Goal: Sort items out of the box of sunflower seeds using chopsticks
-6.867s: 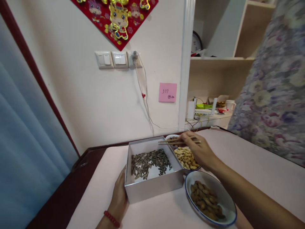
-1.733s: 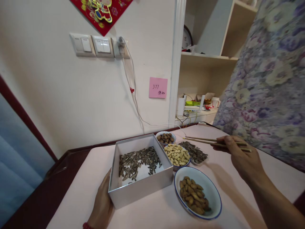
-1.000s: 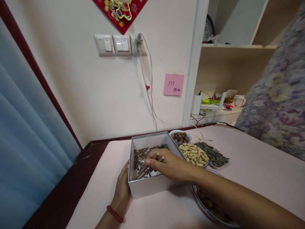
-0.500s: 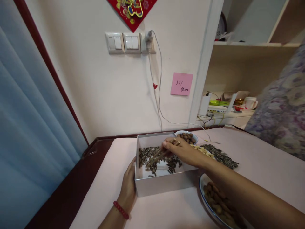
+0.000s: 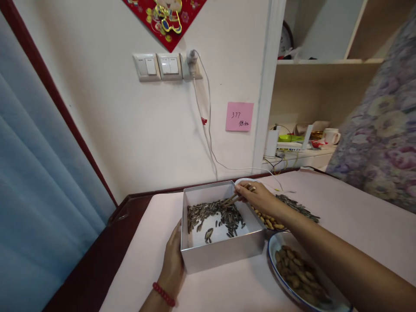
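A white square box (image 5: 221, 252) stands on the pink table, with striped sunflower seeds (image 5: 214, 213) spread over its floor. My left hand (image 5: 172, 264), a red bead bracelet on its wrist, lies against the box's left wall with the fingers wrapped round the corner. My right hand (image 5: 260, 198) reaches over the box's far right corner, closed on a pair of wooden chopsticks (image 5: 233, 199). The chopstick tips point down-left into the seeds.
Right of the box stand a bowl of peanuts (image 5: 271, 222), a blue-rimmed bowl of brown nuts (image 5: 297, 275) and a heap of sunflower seeds (image 5: 297, 207). A person in a floral garment (image 5: 380, 125) stands at the right. A dark wooden table edge (image 5: 94, 260) runs at the left.
My right hand with the chopsticks came from the right of the bowls into the box, then drew back to the box's far right corner. My left hand stayed on the box.
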The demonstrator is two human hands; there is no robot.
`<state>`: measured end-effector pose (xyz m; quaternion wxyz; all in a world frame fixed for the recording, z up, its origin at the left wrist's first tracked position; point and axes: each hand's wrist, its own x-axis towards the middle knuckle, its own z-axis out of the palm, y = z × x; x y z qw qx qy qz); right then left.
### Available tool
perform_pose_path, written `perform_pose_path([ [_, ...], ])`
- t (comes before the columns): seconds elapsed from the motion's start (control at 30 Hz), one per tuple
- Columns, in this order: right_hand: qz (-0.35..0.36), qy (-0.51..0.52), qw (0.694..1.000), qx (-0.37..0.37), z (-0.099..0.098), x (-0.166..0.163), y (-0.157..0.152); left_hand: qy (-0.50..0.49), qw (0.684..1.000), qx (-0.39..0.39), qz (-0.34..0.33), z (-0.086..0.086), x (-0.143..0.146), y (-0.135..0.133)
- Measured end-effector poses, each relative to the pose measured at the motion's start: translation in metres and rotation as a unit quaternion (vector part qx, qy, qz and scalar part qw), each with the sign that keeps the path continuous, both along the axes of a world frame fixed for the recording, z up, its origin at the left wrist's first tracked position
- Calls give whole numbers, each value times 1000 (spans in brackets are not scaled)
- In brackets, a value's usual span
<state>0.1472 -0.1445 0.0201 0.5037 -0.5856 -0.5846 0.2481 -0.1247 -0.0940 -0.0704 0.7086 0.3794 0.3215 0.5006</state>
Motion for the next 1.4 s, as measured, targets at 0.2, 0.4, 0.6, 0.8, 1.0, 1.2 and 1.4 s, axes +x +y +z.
perform_pose_path([
  [0.2, 17, 12, 999, -33, 22, -4, -26, 2, 1000, -20, 1, 1, 0, -1],
  [0.4, 25, -25, 998, -52, 25, -1, -31, 11, 999, -32, 20, 4, 0, -2],
  [0.6, -12, -88, 996, -7, 12, 9, -26, 8, 999, -46, 28, 12, 3, -5],
  [0.8, -54, -100, 993, 35, 8, 7, -23, 3, 999, -44, 21, 17, 4, -7],
  [1.0, -64, -102, 991, 59, 0, 4, -11, 4, 999, -44, 17, 13, 3, -4],
  [1.2, -54, -96, 992, 66, -11, -1, 2, 7, 999, -48, 22, 16, 4, -7],
  [1.4, -53, -56, 994, 73, -10, -1, -3, 11, 998, -51, 26, 14, 3, -6],
])
